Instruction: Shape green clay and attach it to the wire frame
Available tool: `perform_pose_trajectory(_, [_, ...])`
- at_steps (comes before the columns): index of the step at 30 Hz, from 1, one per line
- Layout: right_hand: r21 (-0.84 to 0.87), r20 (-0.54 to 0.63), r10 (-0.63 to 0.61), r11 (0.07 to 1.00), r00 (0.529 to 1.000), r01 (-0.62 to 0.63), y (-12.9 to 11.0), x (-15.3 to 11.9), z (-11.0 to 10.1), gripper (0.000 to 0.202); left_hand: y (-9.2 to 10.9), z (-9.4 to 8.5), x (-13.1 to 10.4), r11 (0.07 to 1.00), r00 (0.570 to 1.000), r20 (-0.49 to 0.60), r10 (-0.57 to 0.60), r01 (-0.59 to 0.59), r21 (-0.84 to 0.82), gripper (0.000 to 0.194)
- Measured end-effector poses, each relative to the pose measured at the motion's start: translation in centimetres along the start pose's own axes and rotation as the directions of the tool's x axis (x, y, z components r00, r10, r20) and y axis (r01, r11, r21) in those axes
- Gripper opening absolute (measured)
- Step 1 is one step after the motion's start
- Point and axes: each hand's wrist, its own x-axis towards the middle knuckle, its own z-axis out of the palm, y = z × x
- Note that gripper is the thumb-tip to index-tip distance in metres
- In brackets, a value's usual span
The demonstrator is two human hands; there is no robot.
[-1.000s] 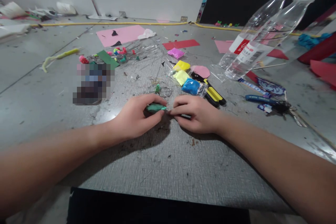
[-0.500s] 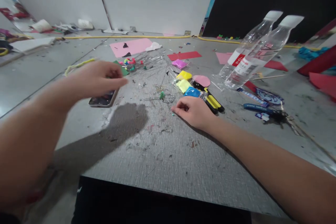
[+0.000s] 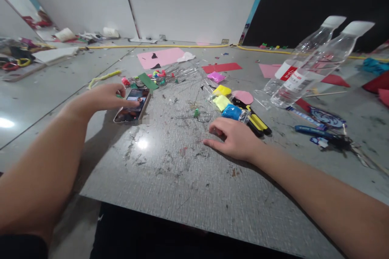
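Observation:
My left hand (image 3: 106, 99) is over the phone (image 3: 133, 107), its index finger stretched across the lit screen, the other fingers loosely curled. Resting on the grey table (image 3: 170, 178), my right hand (image 3: 232, 137) has thumb and fingers apart and nothing between them. Just beyond it lies a thin wire loop (image 3: 203, 117) with a small green piece (image 3: 196, 112) on it. A blue clay packet (image 3: 232, 111) and a black-and-yellow cutter (image 3: 259, 122) are close to my right knuckles. Yellow packets (image 3: 221, 90) sit behind the blue one.
Two clear bottles (image 3: 316, 62) stand at the right, near a blue strap (image 3: 313, 130) with keys. Pink paper (image 3: 161, 57), red paper (image 3: 221, 67) and a purple packet (image 3: 216, 77) lie farther back. Small coloured clay bits (image 3: 161, 74) are behind the phone.
My left hand has come down onto the phone, and its screen now shows lit. My right thumb and fingers have spread apart. The whole view has shifted slightly.

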Motion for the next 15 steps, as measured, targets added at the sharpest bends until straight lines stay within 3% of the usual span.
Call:
perform_pose_trajectory(2, [-0.003,0.002,0.003,1.000,1.000,-0.003,-0.1,0.0,0.0,0.027,1.1,-0.7,-0.1,0.991,0.997,0.011,-0.073,0.071,0.114,0.043])
perform_pose_trajectory(5, [0.013,-0.005,0.034,0.999,0.999,-0.034,-0.1,0.2,0.0,0.025,1.3,-1.4,-0.3,0.975,0.985,0.083,-0.151,0.134,0.178,0.035])
perform_pose_trajectory(8, [0.007,-0.004,0.039,0.999,0.999,-0.039,0.0,0.3,0.1,0.025,0.5,-1.5,-0.1,0.959,0.960,0.213,-0.180,0.122,0.258,0.027])
perform_pose_trajectory(11, [-0.009,-0.005,0.033,0.999,0.999,-0.033,-0.1,0.3,0.2,0.026,0.7,-1.0,-0.2,0.954,0.954,0.255,-0.159,0.082,0.288,0.028])
perform_pose_trajectory(13, [-0.030,-0.005,0.027,0.999,1.000,-0.027,-0.3,0.2,0.1,0.028,1.7,-0.6,-0.5,0.947,0.972,0.186,-0.146,0.082,0.311,0.033])
perform_pose_trajectory(15, [-0.058,0.005,0.014,0.998,1.000,-0.014,-0.5,0.1,0.0,0.030,2.9,-0.4,-0.8,0.932,0.992,-0.020,-0.124,0.123,0.341,0.042])
